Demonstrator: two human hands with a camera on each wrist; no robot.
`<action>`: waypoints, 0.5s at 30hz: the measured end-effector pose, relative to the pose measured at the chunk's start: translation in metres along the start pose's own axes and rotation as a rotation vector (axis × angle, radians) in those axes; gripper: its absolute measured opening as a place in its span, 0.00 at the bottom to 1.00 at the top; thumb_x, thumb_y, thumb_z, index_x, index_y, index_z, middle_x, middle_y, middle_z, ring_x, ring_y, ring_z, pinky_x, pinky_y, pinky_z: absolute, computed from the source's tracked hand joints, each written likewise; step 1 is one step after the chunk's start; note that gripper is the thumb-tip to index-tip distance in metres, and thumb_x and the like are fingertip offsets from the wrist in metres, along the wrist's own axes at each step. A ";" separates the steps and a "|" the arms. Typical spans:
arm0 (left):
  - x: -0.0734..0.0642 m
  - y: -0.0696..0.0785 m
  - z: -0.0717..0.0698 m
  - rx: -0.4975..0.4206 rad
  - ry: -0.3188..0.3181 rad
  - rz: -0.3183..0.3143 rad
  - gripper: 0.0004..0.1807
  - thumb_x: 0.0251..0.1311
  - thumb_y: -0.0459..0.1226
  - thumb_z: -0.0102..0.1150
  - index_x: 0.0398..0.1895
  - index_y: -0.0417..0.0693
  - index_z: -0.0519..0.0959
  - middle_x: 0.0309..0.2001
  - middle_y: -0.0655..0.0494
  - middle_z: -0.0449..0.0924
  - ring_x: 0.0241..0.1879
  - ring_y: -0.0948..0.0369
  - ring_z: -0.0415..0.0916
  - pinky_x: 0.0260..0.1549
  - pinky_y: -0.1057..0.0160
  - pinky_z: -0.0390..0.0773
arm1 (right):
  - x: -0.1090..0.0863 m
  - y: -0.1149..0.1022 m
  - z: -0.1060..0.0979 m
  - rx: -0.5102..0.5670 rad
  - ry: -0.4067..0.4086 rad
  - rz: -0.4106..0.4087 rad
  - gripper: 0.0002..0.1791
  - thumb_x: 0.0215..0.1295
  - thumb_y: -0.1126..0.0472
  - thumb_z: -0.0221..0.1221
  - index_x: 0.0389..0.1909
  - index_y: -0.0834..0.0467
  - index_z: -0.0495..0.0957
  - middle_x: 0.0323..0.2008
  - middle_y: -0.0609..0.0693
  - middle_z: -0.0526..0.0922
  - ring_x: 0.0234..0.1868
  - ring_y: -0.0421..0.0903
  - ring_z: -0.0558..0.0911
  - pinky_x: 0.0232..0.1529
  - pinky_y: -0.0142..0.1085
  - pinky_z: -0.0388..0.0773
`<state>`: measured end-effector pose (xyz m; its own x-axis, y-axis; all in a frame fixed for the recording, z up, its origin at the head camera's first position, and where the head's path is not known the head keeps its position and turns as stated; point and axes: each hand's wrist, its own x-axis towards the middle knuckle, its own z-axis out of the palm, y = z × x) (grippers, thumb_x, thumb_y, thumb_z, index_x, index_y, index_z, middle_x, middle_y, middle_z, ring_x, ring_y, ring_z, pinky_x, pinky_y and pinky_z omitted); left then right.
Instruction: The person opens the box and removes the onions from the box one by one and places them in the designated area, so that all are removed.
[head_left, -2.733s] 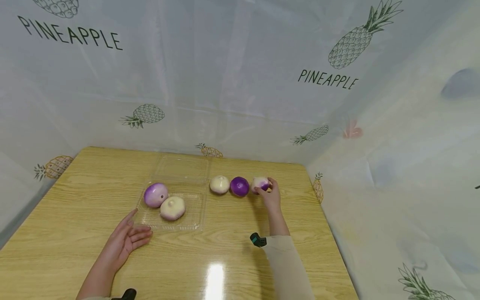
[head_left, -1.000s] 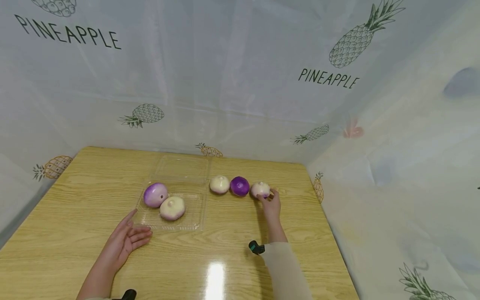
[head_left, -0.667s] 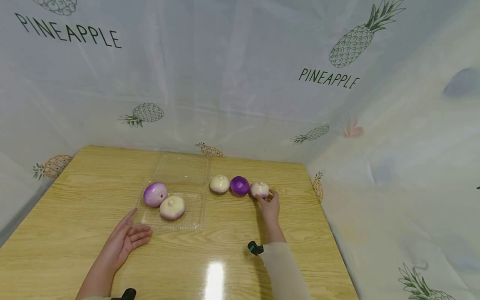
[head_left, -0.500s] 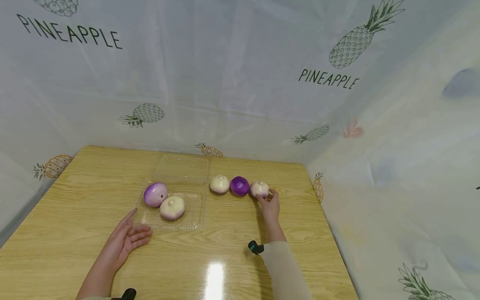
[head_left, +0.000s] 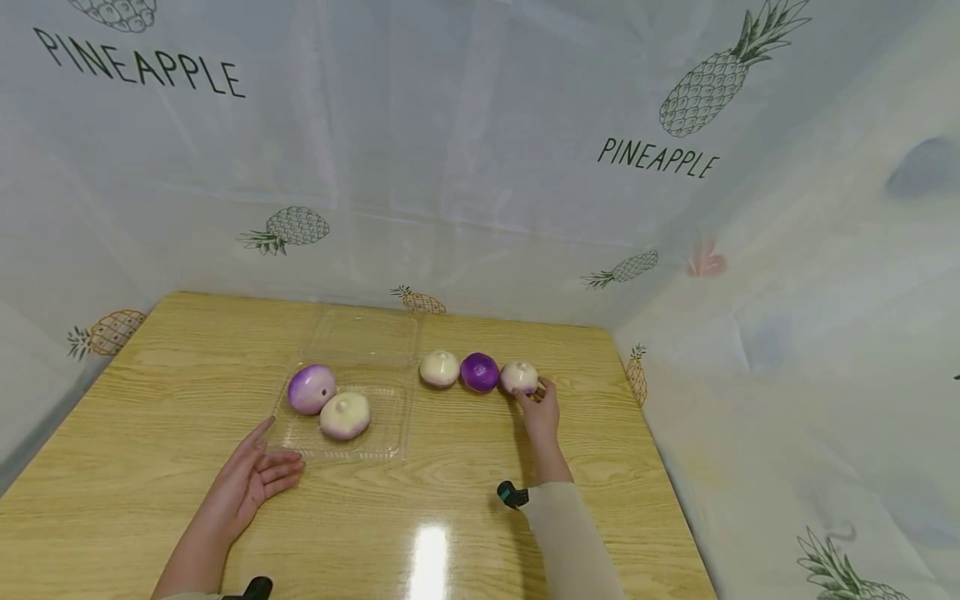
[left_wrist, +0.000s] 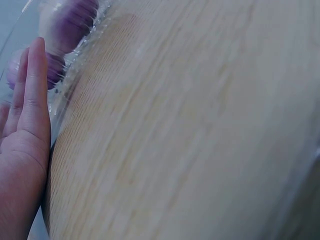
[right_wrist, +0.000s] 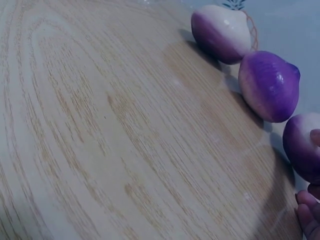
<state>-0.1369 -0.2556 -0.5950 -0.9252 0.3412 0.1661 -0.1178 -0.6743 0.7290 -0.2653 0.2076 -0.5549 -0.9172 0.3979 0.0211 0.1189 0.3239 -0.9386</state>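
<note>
My right hand (head_left: 542,412) grips a white-and-purple turnip (head_left: 518,377) at its right and near sides. This turnip is the rightmost of a row of three, its pale tip facing up. Beside it sits a deep purple turnip (head_left: 479,372), then a pale turnip (head_left: 438,368); all three also show in the right wrist view. My left hand (head_left: 243,483) lies with fingers extended at the near left corner of a clear plastic clamshell box (head_left: 386,425). Inside the box are a purple turnip (head_left: 309,390) on its side and a cream turnip (head_left: 345,417).
The box's lid (head_left: 363,335) lies folded back toward the far edge. Everything stands on a wood-grain table (head_left: 480,500). A pineapple-print curtain (head_left: 450,167) hangs behind and along the right side.
The rightmost turnip was tipped with its purple side to the right; my right hand has turned it tip-up. Over the last half second almost nothing moves, and my left hand stays in place.
</note>
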 end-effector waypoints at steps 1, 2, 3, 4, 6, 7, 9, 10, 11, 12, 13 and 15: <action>0.000 0.000 0.000 0.000 0.002 -0.001 0.32 0.80 0.37 0.22 0.74 0.51 0.19 0.50 0.43 0.81 0.52 0.49 0.79 0.52 0.52 0.78 | 0.000 0.001 0.000 -0.003 0.000 -0.001 0.35 0.60 0.64 0.67 0.65 0.68 0.63 0.54 0.69 0.75 0.53 0.62 0.76 0.54 0.50 0.75; 0.000 0.000 0.000 0.002 0.003 -0.001 0.32 0.80 0.37 0.22 0.74 0.51 0.18 0.50 0.43 0.81 0.52 0.49 0.79 0.52 0.52 0.78 | 0.001 0.001 0.000 -0.004 0.000 -0.002 0.35 0.60 0.64 0.67 0.65 0.68 0.63 0.54 0.69 0.75 0.53 0.62 0.76 0.53 0.50 0.75; 0.000 0.000 0.000 0.003 0.005 -0.001 0.32 0.80 0.37 0.22 0.74 0.50 0.18 0.50 0.43 0.81 0.52 0.49 0.79 0.52 0.52 0.78 | 0.001 0.001 0.000 -0.004 -0.002 -0.002 0.35 0.60 0.64 0.67 0.65 0.68 0.63 0.54 0.69 0.74 0.53 0.62 0.75 0.53 0.50 0.75; 0.000 0.000 0.000 0.002 0.005 -0.001 0.32 0.80 0.37 0.22 0.74 0.50 0.18 0.50 0.43 0.81 0.52 0.49 0.79 0.52 0.52 0.78 | 0.001 0.001 0.000 -0.008 -0.004 -0.004 0.35 0.60 0.64 0.66 0.65 0.68 0.63 0.54 0.69 0.74 0.53 0.62 0.75 0.52 0.50 0.75; 0.000 0.000 0.000 0.001 0.005 0.000 0.32 0.80 0.37 0.22 0.74 0.50 0.18 0.50 0.43 0.81 0.52 0.49 0.79 0.52 0.52 0.78 | 0.001 0.001 0.000 -0.009 -0.011 -0.002 0.35 0.61 0.64 0.66 0.66 0.68 0.63 0.55 0.69 0.74 0.52 0.62 0.75 0.51 0.49 0.75; 0.000 0.000 0.000 0.002 0.005 0.001 0.32 0.80 0.37 0.22 0.74 0.50 0.18 0.50 0.43 0.81 0.52 0.49 0.79 0.52 0.52 0.78 | 0.001 0.001 0.000 -0.008 -0.016 0.000 0.35 0.61 0.64 0.66 0.66 0.67 0.63 0.55 0.68 0.74 0.52 0.61 0.75 0.51 0.48 0.75; 0.000 0.000 0.000 0.002 0.005 0.004 0.32 0.80 0.37 0.21 0.74 0.50 0.18 0.50 0.43 0.81 0.52 0.49 0.79 0.52 0.52 0.78 | 0.001 0.000 -0.001 -0.008 -0.026 0.005 0.35 0.61 0.64 0.66 0.67 0.67 0.62 0.55 0.68 0.74 0.52 0.61 0.75 0.49 0.47 0.75; 0.000 0.000 0.001 0.001 0.004 0.005 0.32 0.80 0.37 0.21 0.74 0.50 0.18 0.50 0.42 0.80 0.52 0.49 0.79 0.52 0.52 0.78 | 0.001 0.000 -0.001 -0.011 -0.032 0.004 0.35 0.62 0.63 0.65 0.67 0.67 0.62 0.56 0.68 0.74 0.52 0.60 0.75 0.48 0.46 0.75; 0.000 0.000 0.001 0.003 0.005 0.006 0.32 0.80 0.37 0.22 0.74 0.49 0.18 0.50 0.43 0.80 0.52 0.49 0.79 0.52 0.52 0.78 | 0.000 -0.001 -0.001 -0.009 -0.036 0.009 0.35 0.62 0.63 0.65 0.67 0.66 0.62 0.56 0.68 0.74 0.52 0.60 0.75 0.48 0.45 0.75; 0.000 0.001 0.002 0.003 0.006 0.007 0.32 0.80 0.37 0.22 0.74 0.49 0.18 0.50 0.43 0.80 0.52 0.49 0.79 0.52 0.52 0.78 | 0.000 -0.001 -0.001 -0.010 -0.039 0.009 0.35 0.62 0.63 0.65 0.68 0.66 0.61 0.56 0.68 0.73 0.52 0.60 0.74 0.47 0.45 0.75; 0.000 0.001 0.002 0.005 0.008 0.008 0.32 0.80 0.37 0.22 0.74 0.49 0.18 0.50 0.43 0.80 0.52 0.49 0.79 0.52 0.52 0.78 | 0.000 -0.001 -0.001 -0.010 -0.042 0.011 0.35 0.62 0.63 0.65 0.68 0.66 0.61 0.56 0.68 0.73 0.52 0.59 0.74 0.47 0.44 0.75; 0.000 0.001 0.003 0.009 0.013 0.007 0.33 0.80 0.37 0.22 0.73 0.48 0.18 0.50 0.43 0.80 0.52 0.49 0.79 0.52 0.52 0.78 | 0.000 -0.001 -0.001 -0.006 -0.045 0.015 0.35 0.63 0.62 0.64 0.68 0.66 0.61 0.57 0.68 0.73 0.52 0.59 0.74 0.46 0.44 0.75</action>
<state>-0.1362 -0.2541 -0.5922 -0.9305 0.3282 0.1626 -0.1084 -0.6709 0.7335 -0.2652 0.2084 -0.5531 -0.9316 0.3635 -0.0082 0.1344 0.3235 -0.9366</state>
